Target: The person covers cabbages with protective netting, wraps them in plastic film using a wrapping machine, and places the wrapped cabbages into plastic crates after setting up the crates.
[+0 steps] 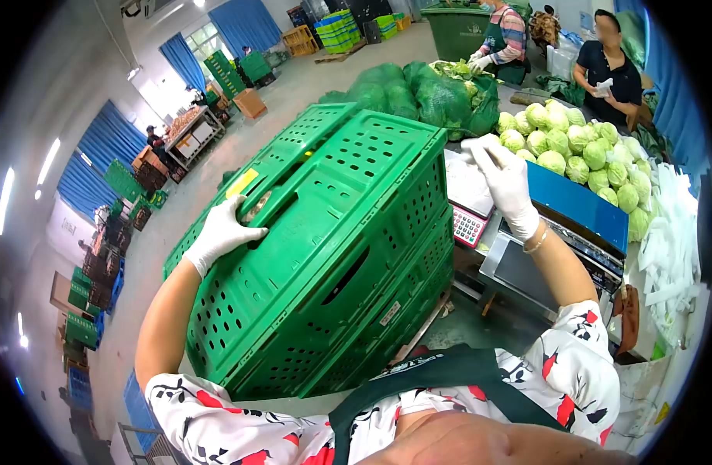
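Note:
A large green plastic crate (309, 217) with slotted panels fills the middle of the view, on top of more green crates (387, 310). My left hand (225, 234), in a white glove, hooks its fingers into the gap by a yellow label (242, 182) on the crate's upper face, thumb apart on the panel. My right hand (505, 184), also gloved, is raised beyond the crate's right corner with fingers stretched out, holding nothing that I can make out. Below it are a scale with a red keypad (470, 225) and a white plastic sheet (466, 182).
Cabbages (584, 147) are piled at the right behind a blue panel (577, 205). Green net sacks (441, 97) lie beyond the crates. Two people are near the green bin (464, 31). White plastic bags (670, 256) hang at far right. More crates (123, 182) line the left wall.

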Tool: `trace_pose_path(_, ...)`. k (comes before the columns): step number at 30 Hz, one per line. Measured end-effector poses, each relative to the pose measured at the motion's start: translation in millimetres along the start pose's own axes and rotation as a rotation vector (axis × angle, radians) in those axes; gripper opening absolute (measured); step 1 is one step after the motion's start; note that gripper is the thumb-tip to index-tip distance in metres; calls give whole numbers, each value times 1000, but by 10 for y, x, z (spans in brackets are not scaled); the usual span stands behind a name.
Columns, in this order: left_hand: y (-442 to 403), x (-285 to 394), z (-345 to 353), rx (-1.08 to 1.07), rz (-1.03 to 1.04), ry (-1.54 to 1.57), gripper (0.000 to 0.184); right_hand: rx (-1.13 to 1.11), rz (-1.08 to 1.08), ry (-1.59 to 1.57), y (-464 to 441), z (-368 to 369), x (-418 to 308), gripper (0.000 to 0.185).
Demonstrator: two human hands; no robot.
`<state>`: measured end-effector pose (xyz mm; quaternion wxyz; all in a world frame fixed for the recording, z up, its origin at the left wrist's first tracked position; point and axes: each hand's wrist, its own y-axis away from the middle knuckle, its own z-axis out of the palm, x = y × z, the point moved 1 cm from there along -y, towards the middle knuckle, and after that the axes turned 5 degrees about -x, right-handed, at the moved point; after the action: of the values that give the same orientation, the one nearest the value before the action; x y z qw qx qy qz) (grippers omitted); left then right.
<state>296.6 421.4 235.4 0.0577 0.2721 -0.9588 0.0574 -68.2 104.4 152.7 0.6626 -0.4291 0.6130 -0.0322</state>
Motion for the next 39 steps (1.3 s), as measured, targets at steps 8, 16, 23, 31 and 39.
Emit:
trace_pose_path(8, 47, 68, 30, -96, -47, 104, 84, -155, -97, 489, -933, 586, 741, 33)
trace_pose_path(16, -141, -138, -635, 127, 184, -214, 40, -320, -33, 563, -1003, 483, 592, 33)
trace_pose_path(23, -522, -548, -1371, 401, -74, -731, 30, -596, -634, 590, -1536, 924, -49, 44)
trace_pose_path(31, -530, -768, -1591, 295, -275, -409, 45, -1363, -636, 433, -1553, 2670, -358, 64)
trace_pose_path(39, 1634, -1208, -1864, 324, -480, 35, 43, -1569, -510, 474, -2122, 2679, -1126, 61)
